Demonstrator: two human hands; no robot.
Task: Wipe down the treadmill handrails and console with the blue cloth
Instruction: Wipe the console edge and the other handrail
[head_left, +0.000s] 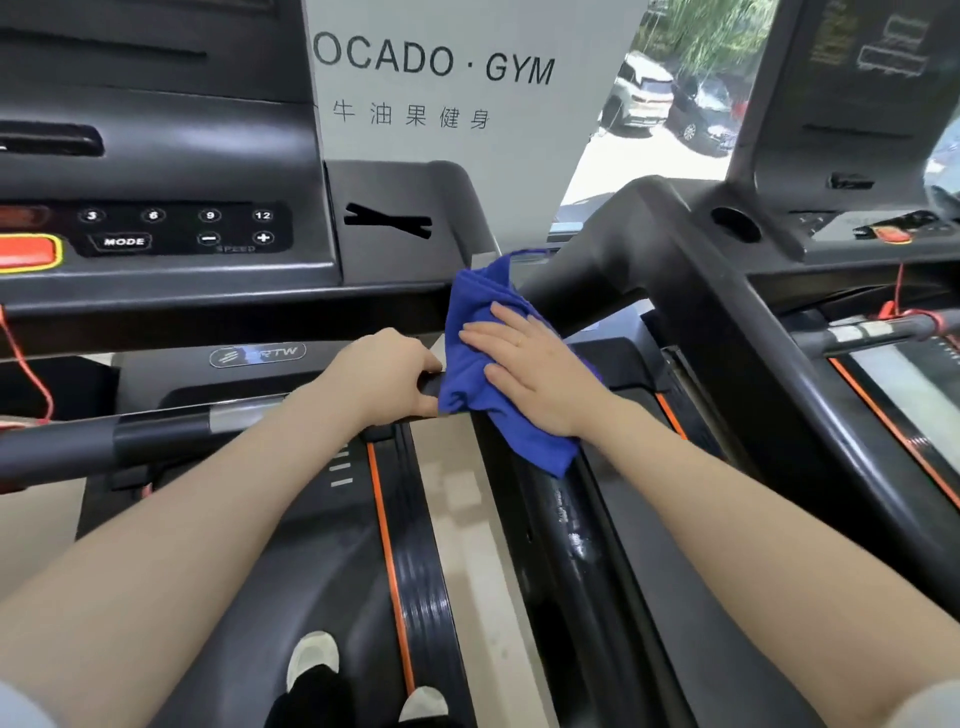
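So two hands here: right hand (540, 374) lies flat, fingers straight, pressing the one blue cloth (480, 364) onto the right handrail (571, 545). Left hand (387, 374) curls round the handrail's front end just beside the cloth. Two treadmill consoles visible, the near console (156, 171) up left.

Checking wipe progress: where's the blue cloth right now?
Head view, centre: the blue cloth is draped over the right handrail just below the console, under the flat right hand, with the left hand gripping beside it.
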